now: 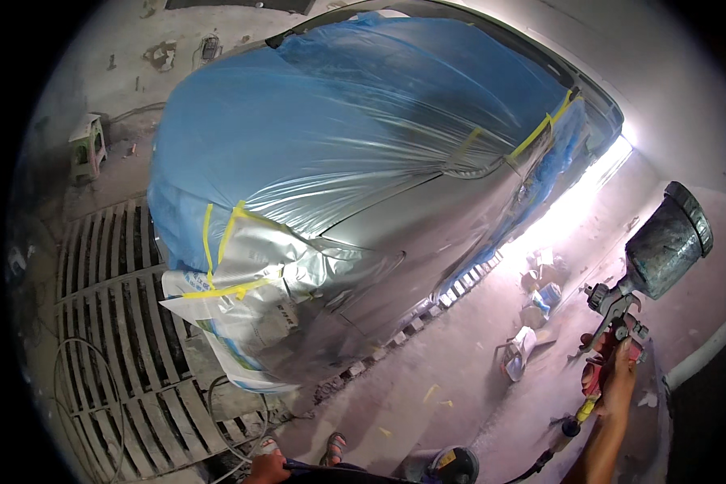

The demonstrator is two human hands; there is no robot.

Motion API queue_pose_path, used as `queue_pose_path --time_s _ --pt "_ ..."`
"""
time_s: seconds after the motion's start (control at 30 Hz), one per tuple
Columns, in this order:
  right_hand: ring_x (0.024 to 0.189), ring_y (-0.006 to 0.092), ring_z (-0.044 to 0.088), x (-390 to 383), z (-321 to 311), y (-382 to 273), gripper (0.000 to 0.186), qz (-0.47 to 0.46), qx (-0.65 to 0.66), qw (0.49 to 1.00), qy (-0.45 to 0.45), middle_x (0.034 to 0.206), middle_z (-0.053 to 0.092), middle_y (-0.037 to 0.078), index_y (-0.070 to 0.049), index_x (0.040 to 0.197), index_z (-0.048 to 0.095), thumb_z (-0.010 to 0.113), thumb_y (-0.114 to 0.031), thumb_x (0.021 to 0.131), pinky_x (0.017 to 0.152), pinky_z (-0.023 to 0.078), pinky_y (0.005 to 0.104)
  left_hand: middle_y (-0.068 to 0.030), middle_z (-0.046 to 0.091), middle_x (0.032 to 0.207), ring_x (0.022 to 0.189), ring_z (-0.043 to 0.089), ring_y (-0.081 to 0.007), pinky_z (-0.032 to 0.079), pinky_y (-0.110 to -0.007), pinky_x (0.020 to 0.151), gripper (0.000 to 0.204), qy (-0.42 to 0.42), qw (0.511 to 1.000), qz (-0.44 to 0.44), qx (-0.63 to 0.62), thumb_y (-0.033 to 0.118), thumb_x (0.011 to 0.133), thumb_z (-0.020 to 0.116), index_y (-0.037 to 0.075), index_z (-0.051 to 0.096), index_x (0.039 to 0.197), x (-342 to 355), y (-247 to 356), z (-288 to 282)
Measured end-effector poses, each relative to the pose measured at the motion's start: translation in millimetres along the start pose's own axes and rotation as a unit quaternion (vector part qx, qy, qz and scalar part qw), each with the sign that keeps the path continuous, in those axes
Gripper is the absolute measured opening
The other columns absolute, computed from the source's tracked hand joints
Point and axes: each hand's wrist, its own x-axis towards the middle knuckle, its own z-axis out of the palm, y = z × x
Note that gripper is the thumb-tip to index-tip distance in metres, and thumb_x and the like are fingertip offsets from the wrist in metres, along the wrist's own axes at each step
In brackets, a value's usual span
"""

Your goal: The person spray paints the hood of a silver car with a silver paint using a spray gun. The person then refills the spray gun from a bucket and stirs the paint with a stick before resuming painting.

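A spray gun raised beside a masked car.
The right hand has its fingers wrapped around the gun's handle, right of the car; whether the left hand grips the dark hose, I cannot tell.

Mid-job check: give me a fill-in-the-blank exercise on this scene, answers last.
The spray gun is held by the ____ hand.
The plastic sheeting draped over the car is coloured ____.
The tape strips along the sheeting's edges are ____.
A slotted floor grating lies toward the picture's ____ edge.
Missing words: right; blue; yellow; left.
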Motion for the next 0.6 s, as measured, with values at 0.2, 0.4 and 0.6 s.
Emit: queue_pose_path --time_s 0.2,0.4,0.6 --pt "0.040 0.0102 0.050 4 -9 -20 0.033 0.007 -0.118 0.992 -0.043 0.061 0.058 0.005 -0.005 0.095 0.059 0.058 -0.037 0.089 0.036 0.038 0.0212 -0.0114 0.062 0.069 0.071 0.061 -0.0343 0.048 -0.046 0.067 0.043 -0.009 0.997 0.023 -0.068 0.056 0.073 0.058 0.015 0.065 0.081 2 19 -32" --pt "0.038 0.0076 0.048 36 24 -77 0.031 -0.028 -0.230 0.973 0.024 0.052 0.052 0.000 -0.007 0.092 0.059 0.063 -0.037 0.086 0.035 0.035 0.0201 -0.0119 0.062 0.070 0.077 0.060 -0.0344 0.043 -0.045 0.081 0.040 -0.062 0.989 0.124 -0.054 0.052 0.072 0.061 0.013 0.063 0.081 23 29 -55" --pt "0.036 0.0069 0.045 74 54 -120 0.032 -0.037 -0.318 0.947 0.002 0.050 0.051 0.000 -0.005 0.086 0.057 0.062 -0.036 0.087 0.033 0.033 0.0193 -0.0125 0.062 0.069 0.075 0.061 -0.0343 0.046 -0.046 0.068 0.043 -0.131 0.988 0.069 -0.047 0.057 0.073 0.060 0.014 0.065 0.077 27 71 -100"
